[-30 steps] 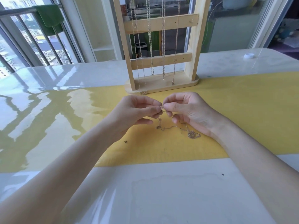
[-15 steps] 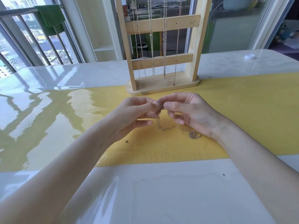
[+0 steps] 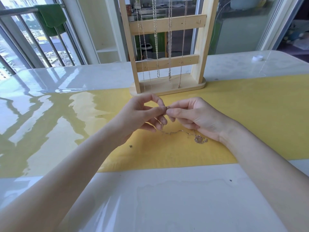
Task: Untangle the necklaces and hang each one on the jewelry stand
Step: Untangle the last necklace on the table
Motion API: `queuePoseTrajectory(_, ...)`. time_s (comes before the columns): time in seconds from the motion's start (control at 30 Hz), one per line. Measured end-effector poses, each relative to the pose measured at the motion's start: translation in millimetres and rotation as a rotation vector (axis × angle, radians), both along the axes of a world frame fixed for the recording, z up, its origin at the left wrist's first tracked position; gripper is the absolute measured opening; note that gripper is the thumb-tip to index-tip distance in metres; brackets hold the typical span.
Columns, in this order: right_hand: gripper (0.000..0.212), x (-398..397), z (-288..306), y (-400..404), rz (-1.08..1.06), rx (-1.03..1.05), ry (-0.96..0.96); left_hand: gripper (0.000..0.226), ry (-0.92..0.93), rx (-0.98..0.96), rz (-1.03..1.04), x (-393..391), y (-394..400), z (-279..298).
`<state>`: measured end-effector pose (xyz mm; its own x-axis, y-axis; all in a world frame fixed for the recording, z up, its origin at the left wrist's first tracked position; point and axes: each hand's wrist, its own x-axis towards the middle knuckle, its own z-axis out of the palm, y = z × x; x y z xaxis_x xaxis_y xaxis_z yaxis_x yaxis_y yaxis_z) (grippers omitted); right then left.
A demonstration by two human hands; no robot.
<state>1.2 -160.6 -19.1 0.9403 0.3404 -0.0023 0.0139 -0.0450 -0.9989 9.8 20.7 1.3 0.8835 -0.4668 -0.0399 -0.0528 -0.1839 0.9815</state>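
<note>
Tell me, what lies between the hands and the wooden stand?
Only bare yellow mat, seen in the head view, separates the hands from the stand.

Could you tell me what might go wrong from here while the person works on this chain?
1. Both the left hand and right hand pinch the necklace at one small spot; pulling apart might tighten the knotted clump lying on the yellow mat, or strain the thin chain.
2. The jewelry stand sits just beyond the hands with several hung chains; lifting the necklace forward could snag them.
</note>
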Motion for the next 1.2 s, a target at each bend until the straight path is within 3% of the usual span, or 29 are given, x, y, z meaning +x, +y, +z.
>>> queuePoseTrajectory(0.23, 0.021, 1.2, 0.8, -6.3, -0.114, 0.068, 0.021, 0.011, -0.124, 0.03, 0.087, 3.2, -0.8, -2.9)
queuePoseTrajectory(0.5, 0.033, -1.0, 5.3, -5.8, -0.108, -0.039, -0.027, 0.01, -0.088, -0.017, 0.111, 3.4, -1.0, -1.9)
queuePoseTrajectory(0.67, 0.024, -4.0, 7.8, -4.0, -0.062, -0.088, -0.044, 0.011, -0.073, -0.04, 0.118, 4.0, -0.5, -1.6)
queuePoseTrajectory(0.97, 0.009, -3.7, 7.8, -6.3, -0.076, -0.012, -0.008, 0.013, -0.089, -0.034, 0.077, 6.3, 4.2, -2.1)
queuePoseTrajectory(1.2, 0.015, -4.6, 9.6, -7.1, -0.109, -0.023, -0.035, 0.027, -0.047, 0.0, -0.033, 5.8, 4.2, -3.8)
